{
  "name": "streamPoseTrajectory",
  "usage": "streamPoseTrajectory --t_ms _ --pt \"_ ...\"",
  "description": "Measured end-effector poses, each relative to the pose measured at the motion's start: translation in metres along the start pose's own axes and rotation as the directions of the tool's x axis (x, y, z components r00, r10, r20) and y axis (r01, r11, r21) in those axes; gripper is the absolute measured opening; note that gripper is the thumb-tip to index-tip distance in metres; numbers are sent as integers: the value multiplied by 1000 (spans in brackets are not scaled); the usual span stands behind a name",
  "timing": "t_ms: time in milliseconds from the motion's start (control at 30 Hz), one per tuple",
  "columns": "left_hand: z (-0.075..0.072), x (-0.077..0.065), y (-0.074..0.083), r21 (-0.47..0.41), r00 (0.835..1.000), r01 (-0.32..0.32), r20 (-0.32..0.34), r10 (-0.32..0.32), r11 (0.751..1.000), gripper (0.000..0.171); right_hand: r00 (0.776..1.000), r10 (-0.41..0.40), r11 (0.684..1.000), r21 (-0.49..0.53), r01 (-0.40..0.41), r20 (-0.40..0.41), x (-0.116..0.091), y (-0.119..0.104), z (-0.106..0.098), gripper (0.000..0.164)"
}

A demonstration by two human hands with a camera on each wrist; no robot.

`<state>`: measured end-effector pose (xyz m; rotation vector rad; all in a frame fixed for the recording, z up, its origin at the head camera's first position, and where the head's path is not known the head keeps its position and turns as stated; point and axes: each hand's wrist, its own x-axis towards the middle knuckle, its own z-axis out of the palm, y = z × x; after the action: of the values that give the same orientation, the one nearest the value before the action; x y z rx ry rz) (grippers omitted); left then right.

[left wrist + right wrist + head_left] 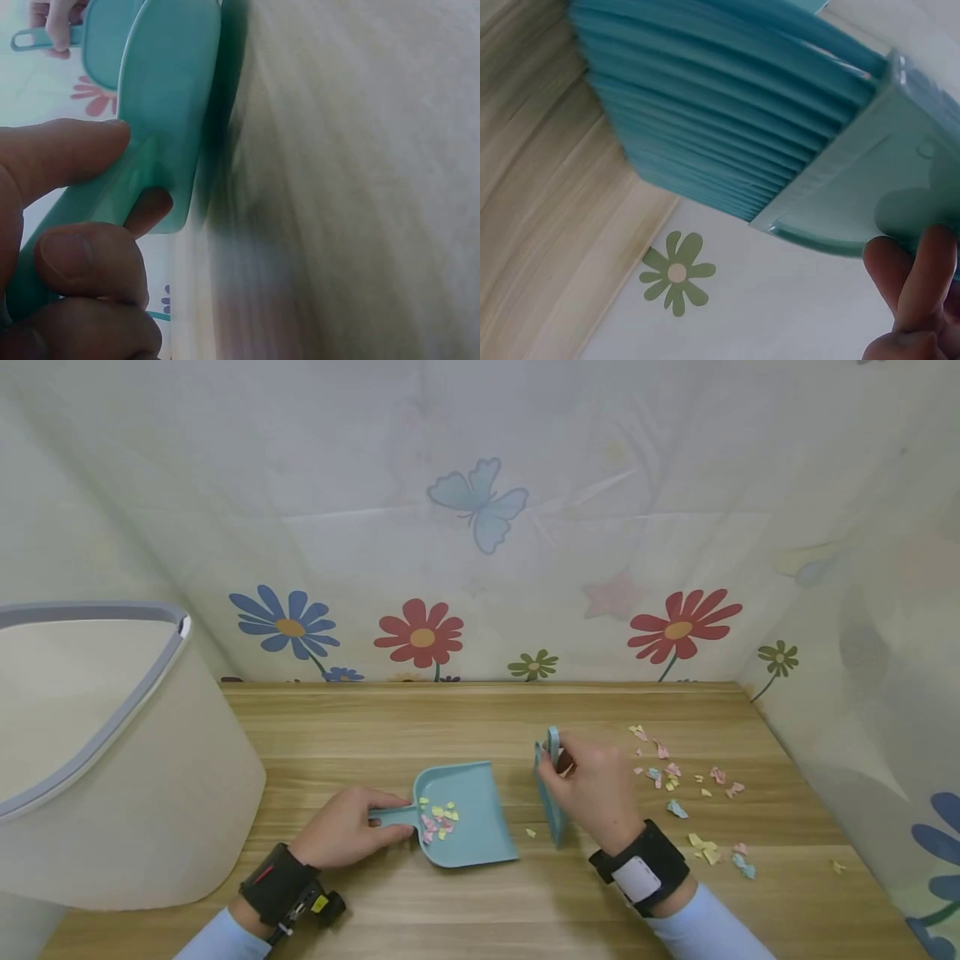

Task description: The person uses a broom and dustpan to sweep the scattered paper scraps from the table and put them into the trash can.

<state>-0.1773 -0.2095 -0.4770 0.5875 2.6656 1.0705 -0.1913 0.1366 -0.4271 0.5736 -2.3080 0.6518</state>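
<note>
My left hand (351, 828) grips the handle of a light blue dustpan (472, 814) lying on the wooden table, its wide lip facing right. Pink and yellow paper scraps (441, 818) lie in the pan near the handle end. To the right of that lip, my right hand (600, 785) holds a small blue hand brush (551, 802) upright by its handle. In the right wrist view the bristles (705, 97) of the brush show, with fingers against its plastic head. A lone yellow scrap (531, 832) lies between dustpan and brush.
Several pink, yellow and blue paper scraps (677, 809) are scattered over the right side of the table (360, 727). At the left stands a large white bin (165, 760) with a grey rim. A flower-printed curtain (480, 593) hangs behind the table and along the right side.
</note>
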Motion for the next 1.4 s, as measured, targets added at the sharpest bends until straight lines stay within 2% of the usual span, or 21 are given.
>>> streamPoseTrajectory --t_ms 267,367,467,600,667,733,1100,1267,1333,1400 --pt "-3 0 -1 -5 1000 -23 9 23 1000 49 1000 6 1000 6 -6 9 2 -11 9 5" --pt "-2 0 -2 -8 1000 -18 9 18 1000 48 1000 22 999 48 -22 11 3 -16 14 5" --pt "-2 0 -1 -14 1000 -9 11 9 1000 48 995 102 983 149 -102 9 4 -19 19 4" --pt "-2 0 -1 -14 1000 -9 14 9 1000 49 971 238 929 297 -223 -16 4 -17 19 5" --pt "-2 0 0 -16 1000 -13 11 13 1000 48 963 269 911 334 -244 -31 3 -14 15 6" --pt "-3 0 0 -21 1000 -10 9 10 1000 47 961 275 906 346 -244 -41 2 -11 10 6" --pt "-10 -2 1 -16 1000 -18 -1 18 1000 46 951 285 915 331 -232 -119 -17 16 -22 8" --pt "-18 -7 8 8 1000 -2 -23 2 1000 46 934 347 883 364 -296 -82 -37 26 -43 11" --pt "-23 -11 14 -2 999 4 -39 -4 1000 46 929 363 863 401 -307 -69 -47 31 -51 13" --pt "-28 -17 20 -13 998 6 -66 -7 1000 47 927 367 857 417 -302 -83 -57 37 -57 15"
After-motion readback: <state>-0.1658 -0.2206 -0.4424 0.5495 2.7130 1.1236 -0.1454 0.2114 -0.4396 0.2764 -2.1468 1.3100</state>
